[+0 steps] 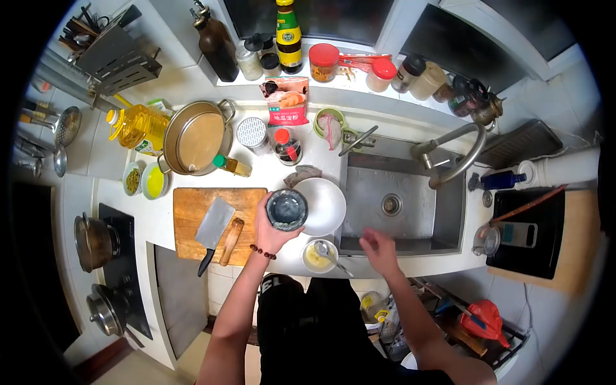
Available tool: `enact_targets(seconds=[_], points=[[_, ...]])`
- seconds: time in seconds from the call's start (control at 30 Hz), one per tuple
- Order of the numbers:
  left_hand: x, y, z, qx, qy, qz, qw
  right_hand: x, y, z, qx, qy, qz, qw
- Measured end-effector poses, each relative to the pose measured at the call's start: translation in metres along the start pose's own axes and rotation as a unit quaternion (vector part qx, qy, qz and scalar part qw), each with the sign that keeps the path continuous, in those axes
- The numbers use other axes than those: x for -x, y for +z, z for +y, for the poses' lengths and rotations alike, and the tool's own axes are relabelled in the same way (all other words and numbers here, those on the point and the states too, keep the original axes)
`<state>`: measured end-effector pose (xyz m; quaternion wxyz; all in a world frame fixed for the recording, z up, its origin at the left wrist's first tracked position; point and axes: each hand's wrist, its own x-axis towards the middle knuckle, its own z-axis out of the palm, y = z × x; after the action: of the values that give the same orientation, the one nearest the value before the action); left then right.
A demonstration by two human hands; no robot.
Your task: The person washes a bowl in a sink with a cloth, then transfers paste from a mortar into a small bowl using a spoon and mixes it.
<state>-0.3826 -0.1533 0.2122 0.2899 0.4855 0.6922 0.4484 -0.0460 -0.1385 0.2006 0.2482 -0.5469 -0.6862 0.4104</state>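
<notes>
My left hand (272, 232) grips a dark stone mortar (287, 210) by its side, over the counter between the cutting board and a white bowl (326, 206). Over the front edge of the sink hangs my right hand (380, 251), its fingers loosely bent and apart, with nothing visible in them. A small bowl (307, 262) of pale yellow mash stands at the counter's front edge, a metal spoon (333, 258) resting in it. On the wooden cutting board (186, 218) lie a cleaver (215, 222) and a wooden pestle (231, 242).
The steel sink (366, 186) with its faucet (475, 151) is on the right. A large pot (168, 138), an oil jug (141, 130), a sauce bottle (287, 149) and a spice bottle (232, 165) stand behind the board. Further left is the stove (122, 256).
</notes>
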Motion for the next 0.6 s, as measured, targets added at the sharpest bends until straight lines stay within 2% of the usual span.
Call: enact_targets(seconds=[0.07, 0.13, 0.23, 0.27, 0.3, 0.37, 0.43, 0.5, 0.57, 0.6], points=[[0.013, -0.018, -0.002, -0.023, -0.002, -0.001, 1.000, 0.035, 0.007, -0.014, -0.004, 0.019, -0.013, 1.000], [0.029, -0.031, -0.019, -0.007, 0.008, -0.007, 1.000, 0.059, 0.017, -0.024, 0.022, 0.144, -0.112, 0.983], [0.057, -0.046, -0.037, 0.004, -0.014, -0.023, 1.000, 0.087, 0.045, -0.024, -0.004, 0.159, -0.078, 0.984], [0.066, -0.047, -0.050, -0.014, 0.000, -0.028, 1.000, 0.097, 0.062, -0.010, -0.174, 0.185, -0.041, 0.966], [0.068, -0.050, -0.053, -0.033, 0.017, -0.031, 0.999, 0.095, 0.071, -0.009, -0.171, 0.183, -0.034, 0.968], [0.081, -0.054, -0.058, -0.036, 0.047, -0.032, 0.998, 0.099, 0.087, -0.007, -0.312, 0.196, 0.030, 0.929], [0.091, -0.054, -0.068, -0.025, 0.017, -0.041, 0.999, 0.091, 0.101, -0.028, -0.303, 0.217, 0.067, 0.926], [0.097, -0.054, -0.081, 0.003, -0.005, -0.060, 0.998, 0.084, 0.116, -0.034, -0.278, 0.177, 0.102, 0.939], [0.100, -0.052, -0.095, -0.011, 0.016, -0.073, 0.997, 0.083, 0.121, -0.045, -0.233, 0.161, 0.116, 0.952], [0.097, -0.056, -0.090, 0.011, 0.000, -0.110, 0.994, 0.084, 0.118, -0.062, -0.154, 0.124, 0.125, 0.972]])
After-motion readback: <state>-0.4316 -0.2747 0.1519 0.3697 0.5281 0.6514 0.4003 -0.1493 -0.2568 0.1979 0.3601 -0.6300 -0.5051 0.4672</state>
